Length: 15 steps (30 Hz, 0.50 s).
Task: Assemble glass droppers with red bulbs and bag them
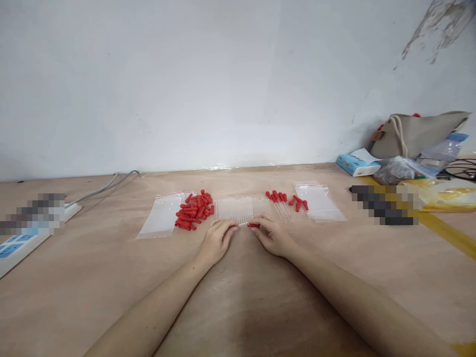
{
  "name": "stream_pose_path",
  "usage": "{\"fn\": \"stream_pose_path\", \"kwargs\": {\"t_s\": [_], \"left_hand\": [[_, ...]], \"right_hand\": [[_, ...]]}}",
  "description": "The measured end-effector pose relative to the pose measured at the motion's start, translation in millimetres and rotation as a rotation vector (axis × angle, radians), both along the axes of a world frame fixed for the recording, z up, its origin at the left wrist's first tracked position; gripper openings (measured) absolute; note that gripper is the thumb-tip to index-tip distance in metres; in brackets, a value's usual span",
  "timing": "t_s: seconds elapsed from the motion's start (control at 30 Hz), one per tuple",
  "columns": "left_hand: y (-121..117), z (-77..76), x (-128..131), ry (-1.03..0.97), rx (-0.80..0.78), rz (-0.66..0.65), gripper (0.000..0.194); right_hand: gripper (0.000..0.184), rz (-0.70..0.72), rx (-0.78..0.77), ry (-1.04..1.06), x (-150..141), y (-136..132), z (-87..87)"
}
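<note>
My left hand [218, 238] pinches a clear glass dropper tube [243, 225] near the table's middle. In my right hand [274, 236] is a red rubber bulb [254, 225], at the right end of that tube; whether the tube sits inside it I cannot tell. Just beyond my hands lies a row of clear dropper tubes [234, 209]. A pile of red rubber bulbs [193, 210] is left of the row. Several droppers with red bulbs fitted [279, 202] lie to its right, beside a few loose red bulbs [298, 203].
Clear zip bags lie at the left [158, 218] and right [320, 203]. A power strip [37, 238] with a grey cable stands far left. At the right are a blue tissue pack [357, 162], a grey bag [416, 136], yellow plastic packaging [442, 196] and a blurred dark object [385, 205].
</note>
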<state>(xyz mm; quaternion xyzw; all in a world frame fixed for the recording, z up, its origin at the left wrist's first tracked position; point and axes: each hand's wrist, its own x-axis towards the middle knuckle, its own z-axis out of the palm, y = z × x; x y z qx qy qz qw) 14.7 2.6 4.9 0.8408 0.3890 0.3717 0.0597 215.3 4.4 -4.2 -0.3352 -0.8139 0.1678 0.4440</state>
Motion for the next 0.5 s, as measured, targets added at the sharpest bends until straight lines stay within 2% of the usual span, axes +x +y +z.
{"fn": "stream_pose_path", "kwargs": {"t_s": [0.23,0.5], "left_hand": [[2.2,-3.1,-0.7,-0.003,0.019,-0.033,0.011],[1.7,-4.7,-0.8,0.029,0.085,-0.116,0.014]], "right_hand": [[0.015,0.023,-0.004,0.005,0.9,0.6,1.9],[0.016,0.026,0.003,0.019,1.2,3.6,-4.6]]}}
